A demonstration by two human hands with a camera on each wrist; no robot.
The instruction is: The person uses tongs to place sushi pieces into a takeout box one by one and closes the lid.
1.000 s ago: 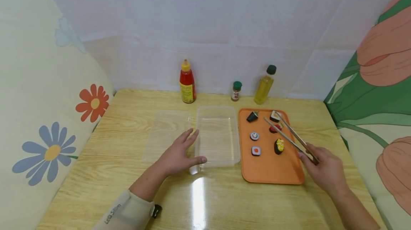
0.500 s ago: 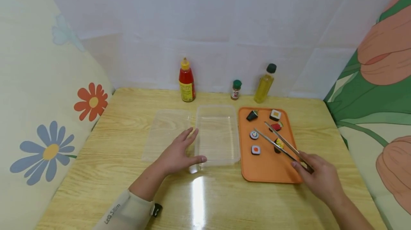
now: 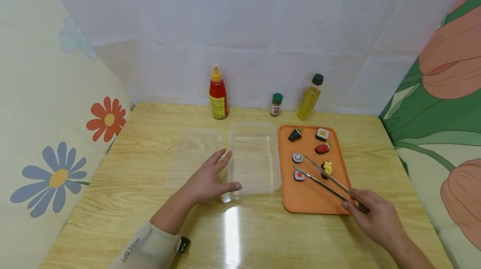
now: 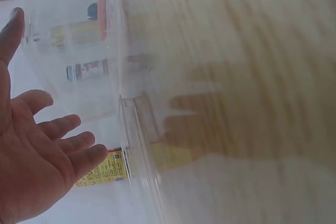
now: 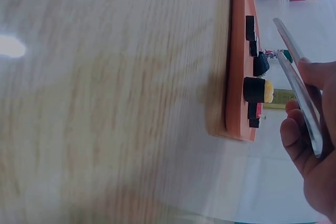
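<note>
My right hand (image 3: pixel 375 214) grips a pair of metal tongs (image 3: pixel 334 183) over the orange tray (image 3: pixel 315 198). The tongs' tips stand apart, one by the square sushi roll with a red centre (image 3: pixel 299 176), the other near the round roll (image 3: pixel 297 158). In the right wrist view the tongs (image 5: pixel 299 85) hang above the tray, nothing between their tips. Also on the tray lie a corn-topped sushi (image 3: pixel 327 168), a red-topped sushi (image 3: pixel 322 148), a yellow-centred roll (image 3: pixel 322 134) and a black hand roll (image 3: pixel 295 135). My left hand (image 3: pixel 208 181), fingers spread, is at the left side of the clear plastic container (image 3: pixel 253 158).
Left of the container lies its clear lid (image 3: pixel 195 152), partly behind my left hand. Along the back stand a red sauce bottle (image 3: pixel 218 97), a green-capped spice jar (image 3: pixel 276 105) and an oil bottle (image 3: pixel 310 98). A white cloth (image 3: pixel 180 18) hangs behind the table.
My right hand has brought the open tongs down and left, from the upper right pieces toward the square roll with the red centre. My left hand stays in place.
</note>
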